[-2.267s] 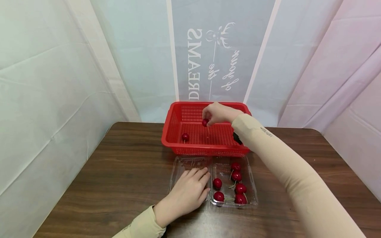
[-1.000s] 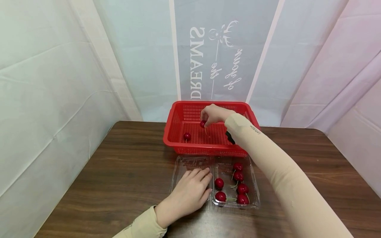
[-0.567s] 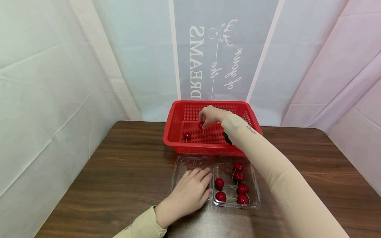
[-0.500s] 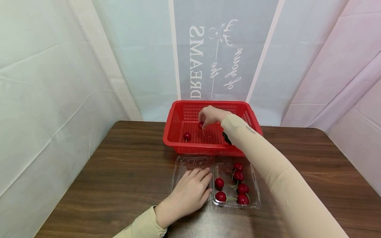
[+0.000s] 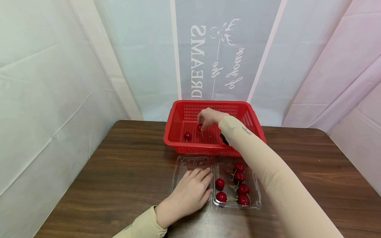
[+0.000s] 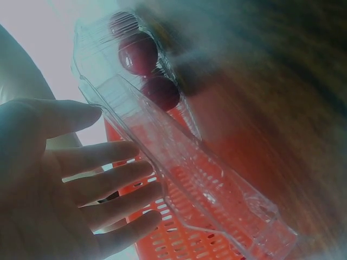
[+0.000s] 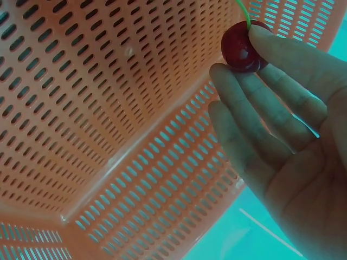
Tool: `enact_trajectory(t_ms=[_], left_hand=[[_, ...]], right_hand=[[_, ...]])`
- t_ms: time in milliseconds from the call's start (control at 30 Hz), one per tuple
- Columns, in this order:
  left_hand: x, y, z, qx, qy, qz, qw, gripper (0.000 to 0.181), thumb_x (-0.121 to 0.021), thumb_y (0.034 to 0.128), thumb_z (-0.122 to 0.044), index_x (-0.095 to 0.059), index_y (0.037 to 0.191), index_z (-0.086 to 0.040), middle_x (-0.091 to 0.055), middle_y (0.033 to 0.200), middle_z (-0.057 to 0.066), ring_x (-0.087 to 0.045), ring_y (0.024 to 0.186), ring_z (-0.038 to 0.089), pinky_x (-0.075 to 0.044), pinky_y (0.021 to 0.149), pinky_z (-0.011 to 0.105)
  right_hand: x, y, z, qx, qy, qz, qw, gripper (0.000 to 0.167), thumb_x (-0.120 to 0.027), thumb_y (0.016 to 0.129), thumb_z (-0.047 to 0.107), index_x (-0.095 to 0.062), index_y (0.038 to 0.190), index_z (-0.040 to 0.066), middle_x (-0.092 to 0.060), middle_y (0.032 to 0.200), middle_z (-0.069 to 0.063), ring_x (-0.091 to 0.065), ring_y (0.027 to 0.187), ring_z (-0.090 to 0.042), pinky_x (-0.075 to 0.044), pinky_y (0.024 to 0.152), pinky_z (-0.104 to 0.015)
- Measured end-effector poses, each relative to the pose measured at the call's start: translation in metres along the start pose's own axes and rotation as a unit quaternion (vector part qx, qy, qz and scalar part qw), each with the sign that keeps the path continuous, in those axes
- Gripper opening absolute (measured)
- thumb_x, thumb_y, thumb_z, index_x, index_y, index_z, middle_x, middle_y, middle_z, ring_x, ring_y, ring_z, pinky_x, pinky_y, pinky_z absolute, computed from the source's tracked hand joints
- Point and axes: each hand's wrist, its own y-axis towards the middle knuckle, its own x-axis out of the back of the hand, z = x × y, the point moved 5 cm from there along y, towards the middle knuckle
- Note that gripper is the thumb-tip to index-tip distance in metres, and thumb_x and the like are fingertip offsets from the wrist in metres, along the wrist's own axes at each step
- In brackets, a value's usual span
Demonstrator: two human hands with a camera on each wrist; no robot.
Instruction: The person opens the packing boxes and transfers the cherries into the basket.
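Observation:
My right hand [image 5: 210,117] is inside the red basket [image 5: 205,144], pinching a cherry [image 5: 200,127] between thumb and fingers. In the right wrist view, that cherry [image 7: 242,47] has a green stem pointing up, and the hand [image 7: 293,124] is close to the perforated walls. Another cherry [image 5: 187,136] lies on the basket floor at the left. My left hand [image 5: 190,189] rests with extended fingers on the left half of a clear plastic box [image 5: 258,195]. Several cherries [image 5: 243,189] lie in its right half. The left wrist view shows the fingers [image 6: 124,176] along the box's edge [image 6: 200,222].
The basket stands behind the clear box on a dark wooden table [image 5: 119,172]. Behind the table hangs a light curtain [image 5: 148,66] with printed lettering, and white cloth [image 5: 59,99] hangs along the left side.
My right hand has moved left and a little lower in the basket, still pinching the cherry. My left hand has stayed on the box.

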Motion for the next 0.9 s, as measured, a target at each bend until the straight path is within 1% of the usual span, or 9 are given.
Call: enact_trajectory(t_ms=[133,333,567,900], left_hand=[[0.0,0.0,0.0,0.0,0.001,0.0,1.0,0.038,-0.058,0.0908,-0.035,-0.064,0.119,-0.01,-0.061,0.127,0.006,-0.057,0.112,0.019,-0.047,0.086,0.035],[-0.001,0.0,0.0,0.0,0.001,0.0,1.0,0.037,-0.058,0.0909,-0.034,-0.064,0.118,-0.01,-0.061,0.127,0.006,-0.057,0.112,0.019,-0.046,0.086,0.035],[0.0,0.0,0.0,0.0,-0.003,0.004,1.0,0.038,-0.058,0.0913,-0.034,-0.064,0.119,-0.01,-0.061,0.127,0.006,-0.056,0.113,0.019,-0.047,0.087,0.035],[-0.001,0.001,0.0,-0.002,0.0,0.005,1.0,0.038,-0.057,0.0914,-0.035,-0.064,0.119,-0.01,-0.061,0.128,0.006,-0.056,0.112,0.018,-0.046,0.087,0.035]], right_hand=[[-0.005,0.005,-0.002,0.001,0.008,0.007,0.9999,0.03,-0.076,0.08,0.015,-0.068,0.108,0.008,-0.067,0.108,-0.009,-0.062,0.1,-0.022,-0.052,0.085,-0.036],[-0.01,0.008,-0.003,-0.011,0.032,0.015,0.9993,0.029,-0.076,0.08,0.014,-0.068,0.107,0.008,-0.068,0.107,-0.008,-0.063,0.098,-0.02,-0.052,0.085,-0.034],[-0.012,0.009,0.0,-0.008,0.023,0.019,0.9995,0.028,-0.075,0.081,0.016,-0.069,0.106,0.007,-0.069,0.105,-0.008,-0.063,0.096,-0.021,-0.052,0.083,-0.035],[-0.02,0.017,-0.004,-0.041,0.014,0.029,0.9986,0.027,-0.076,0.08,0.019,-0.069,0.105,0.011,-0.066,0.107,-0.005,-0.061,0.095,-0.02,-0.052,0.082,-0.034]])
